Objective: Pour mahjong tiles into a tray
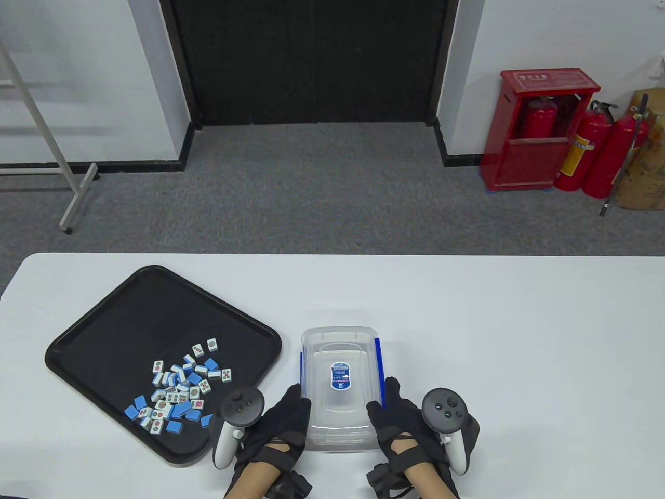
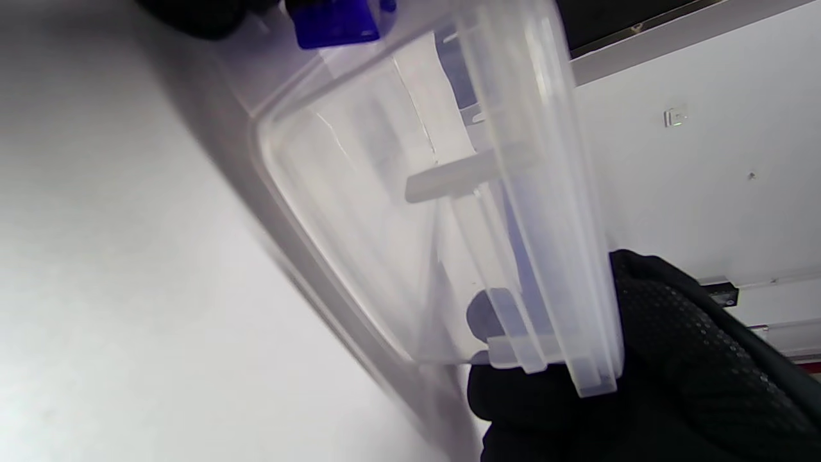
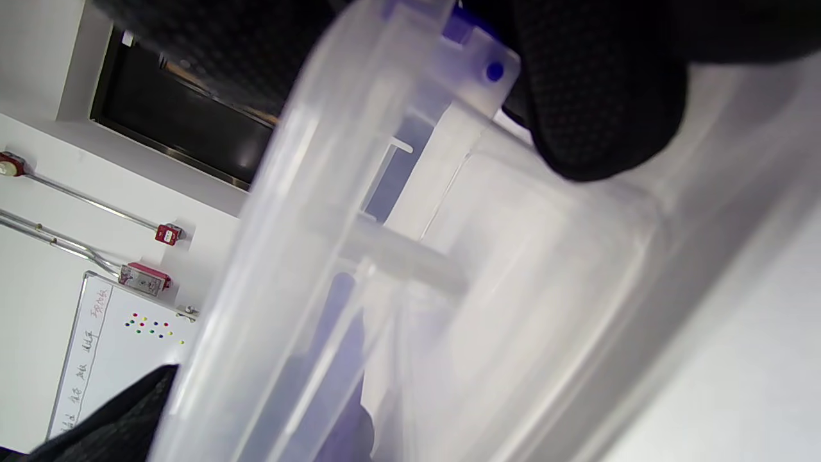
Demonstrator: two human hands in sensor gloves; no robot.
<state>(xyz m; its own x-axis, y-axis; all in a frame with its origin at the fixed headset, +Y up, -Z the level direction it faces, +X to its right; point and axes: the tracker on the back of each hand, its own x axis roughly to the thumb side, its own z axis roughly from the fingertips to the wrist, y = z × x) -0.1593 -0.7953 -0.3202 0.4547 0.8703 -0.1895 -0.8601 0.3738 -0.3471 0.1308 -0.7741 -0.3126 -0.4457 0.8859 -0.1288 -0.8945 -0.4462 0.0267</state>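
Observation:
A clear plastic box (image 1: 340,384) with blue side latches stands on the white table, right of a black tray (image 1: 130,317). I see no tiles inside the box. Several blue-backed mahjong tiles (image 1: 179,387) lie piled in the tray's near right part. My left hand (image 1: 288,416) grips the box's near left side and my right hand (image 1: 389,410) grips its near right side. The box fills the left wrist view (image 2: 423,212) and the right wrist view (image 3: 410,269), with gloved fingers (image 3: 596,96) on its rim by a blue latch (image 3: 487,64).
The white table (image 1: 519,338) stretches to the right of the box. Red fire extinguishers (image 1: 597,150) and a red cabinet (image 1: 540,130) stand on the floor far behind, with a metal stand (image 1: 62,171) at the left.

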